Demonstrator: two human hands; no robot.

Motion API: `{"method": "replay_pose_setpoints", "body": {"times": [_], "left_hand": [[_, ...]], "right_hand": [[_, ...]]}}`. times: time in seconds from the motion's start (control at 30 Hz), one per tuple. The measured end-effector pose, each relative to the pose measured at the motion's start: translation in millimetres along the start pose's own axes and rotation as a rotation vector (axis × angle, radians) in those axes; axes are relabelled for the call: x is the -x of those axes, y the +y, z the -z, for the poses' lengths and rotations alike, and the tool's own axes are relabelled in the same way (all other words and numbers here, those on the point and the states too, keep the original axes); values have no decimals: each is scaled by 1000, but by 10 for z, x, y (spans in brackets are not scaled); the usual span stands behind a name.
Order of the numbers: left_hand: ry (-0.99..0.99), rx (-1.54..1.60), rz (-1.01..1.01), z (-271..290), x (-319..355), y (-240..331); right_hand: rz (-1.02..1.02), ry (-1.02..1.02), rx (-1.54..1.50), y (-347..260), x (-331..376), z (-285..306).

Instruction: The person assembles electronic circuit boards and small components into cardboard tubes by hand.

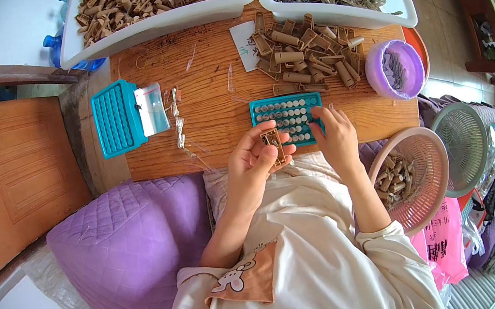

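I am holding a small brown rectangular frame piece point(271, 142) upright in my left hand point(252, 157), fingers curled and pinching it by its edges, just in front of the near edge of the wooden table point(214, 114). My right hand point(334, 132) is resting loosely open, fingertips touching the teal tray point(288, 119) of little round metal parts — nothing gripped that I can see. I judge I am fitting one such part into the frame; picking one needs a fine pinch. Behind the tray a loose pile of brown pieces point(303, 55) is lying. The white bin point(127, 36) is holding more brown pieces, the other bin point(396, 2) grey stalks, the purple bowl point(378, 68) small grey bits, and the pink basket point(426, 172) finished-looking brown pieces.
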State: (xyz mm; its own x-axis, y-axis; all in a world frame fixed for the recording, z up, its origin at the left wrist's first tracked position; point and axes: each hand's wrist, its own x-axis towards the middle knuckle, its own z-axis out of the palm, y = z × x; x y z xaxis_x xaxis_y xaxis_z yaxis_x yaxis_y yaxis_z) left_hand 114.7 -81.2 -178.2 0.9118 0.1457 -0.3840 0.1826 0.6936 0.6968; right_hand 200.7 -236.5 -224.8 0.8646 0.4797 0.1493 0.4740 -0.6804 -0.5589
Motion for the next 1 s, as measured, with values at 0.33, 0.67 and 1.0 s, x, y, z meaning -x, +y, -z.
{"method": "replay_pose_setpoints", "body": {"times": [0.33, 0.67, 1.0], "left_hand": [[-35, 3, 43, -10, 7, -2], [-91, -117, 33, -97, 2, -66], [-66, -132, 130, -25, -19, -111]], "right_hand": [[-50, 127, -236, -131, -13, 76], [403, 265, -338, -544, -37, 284], [-19, 97, -287, -207, 115, 206]]}}
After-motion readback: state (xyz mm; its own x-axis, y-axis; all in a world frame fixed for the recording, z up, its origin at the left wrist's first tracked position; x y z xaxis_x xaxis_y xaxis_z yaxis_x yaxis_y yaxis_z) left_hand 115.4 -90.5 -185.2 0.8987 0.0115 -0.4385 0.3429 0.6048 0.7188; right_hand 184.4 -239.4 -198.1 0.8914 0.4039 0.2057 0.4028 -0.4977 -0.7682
